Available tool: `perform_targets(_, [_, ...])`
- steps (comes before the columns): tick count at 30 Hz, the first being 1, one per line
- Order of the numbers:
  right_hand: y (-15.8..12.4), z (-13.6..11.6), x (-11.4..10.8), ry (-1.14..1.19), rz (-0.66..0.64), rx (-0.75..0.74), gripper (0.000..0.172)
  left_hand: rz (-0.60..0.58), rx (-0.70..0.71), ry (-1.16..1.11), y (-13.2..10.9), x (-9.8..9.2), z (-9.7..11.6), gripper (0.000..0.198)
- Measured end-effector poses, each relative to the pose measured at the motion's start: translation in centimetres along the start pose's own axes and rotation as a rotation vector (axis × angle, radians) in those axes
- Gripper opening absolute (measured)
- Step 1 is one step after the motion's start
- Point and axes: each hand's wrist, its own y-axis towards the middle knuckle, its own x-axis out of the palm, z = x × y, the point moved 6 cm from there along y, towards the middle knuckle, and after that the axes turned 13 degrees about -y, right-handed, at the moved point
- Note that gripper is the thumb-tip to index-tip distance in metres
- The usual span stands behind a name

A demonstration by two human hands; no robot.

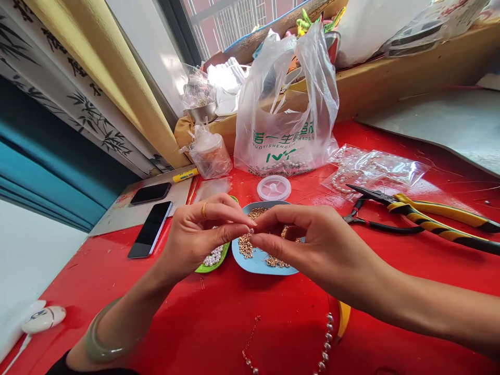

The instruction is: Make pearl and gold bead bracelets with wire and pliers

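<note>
My left hand [213, 229] and my right hand [304, 234] meet above the dishes, thumb and forefinger pinched on each. Between the fingertips shows a tiny pale bead [252, 230], mostly hidden by them. Under the hands is a blue dish [250, 267] with gold beads [246, 247]. Partly behind my left hand, a green dish [207, 269] carries white pearl beads [214, 256]. Nearer to me lies a strand of pearl beads [327, 338], with a fine chain end [254, 328] to its left; the lower part runs out of view.
Black-and-yellow pliers [425, 213] and black-handled pliers [375, 224] lie at right. Behind the dishes are a round plastic lid [274, 188], a plastic bag [287, 130] and a bagged pearl strand [371, 169]. Two phones [150, 229] [151, 193] lie at left on the red table [219, 323].
</note>
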Motion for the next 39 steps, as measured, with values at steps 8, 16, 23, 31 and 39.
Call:
perform_targets(8, [-0.2, -0.3, -0.6, -0.067, 0.032, 0.050, 0.015, 0.063, 0.103, 0.165, -0.3, 0.0, 1.0, 0.018])
perform_targets(16, [-0.1, -0.1, -0.1, 0.026, 0.004, -0.018, 0.014, 0.076, 0.074, 0.094, -0.2, 0.0, 0.6, 0.011])
perform_targets(23, [-0.1, -0.1, -0.3, 0.068, 0.043, -0.009, 0.013, -0.178, -0.270, 0.628, -0.2, 0.3, -3.7, 0.004])
perform_targets(31, [0.1, -0.4, -0.5, 0.035, 0.064, -0.050, 0.015, -0.364, -0.299, 0.740, -0.9, 0.9, -5.8, 0.005])
perform_targets(39, [0.2, -0.4, -0.4, 0.015, 0.063, -0.067, 0.014, -0.338, -0.296, 0.746, -0.9, 0.9, -6.2, 0.008])
